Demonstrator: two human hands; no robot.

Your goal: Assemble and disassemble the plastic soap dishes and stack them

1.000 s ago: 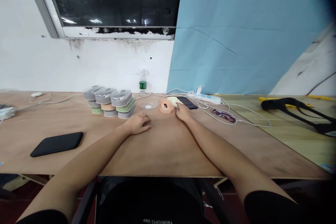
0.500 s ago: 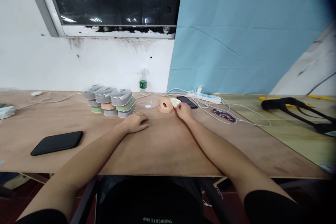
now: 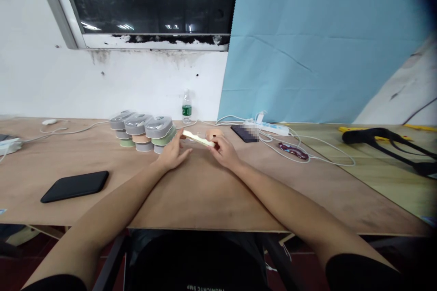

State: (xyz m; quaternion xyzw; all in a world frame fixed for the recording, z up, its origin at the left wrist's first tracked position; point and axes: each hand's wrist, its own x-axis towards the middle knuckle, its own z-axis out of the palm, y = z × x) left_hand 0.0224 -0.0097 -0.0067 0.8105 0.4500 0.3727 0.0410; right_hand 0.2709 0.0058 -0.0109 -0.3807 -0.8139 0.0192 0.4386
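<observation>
The right hand's (image 3: 226, 152) fingertips pinch a tilted cream piece (image 3: 198, 138) between both hands; whether the left hand's (image 3: 175, 152) fingers grip its far end is unclear. Behind, a peach-coloured container (image 3: 214, 132) is partly hidden.

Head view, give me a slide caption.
Left hand and right hand holding a pale yellow piece over the table, near stacked containers.

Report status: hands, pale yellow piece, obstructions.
Right hand grips pale yellow piece by its right end. Left hand at the left end, grip unclear. Peach piece just behind, partly hidden.
</observation>
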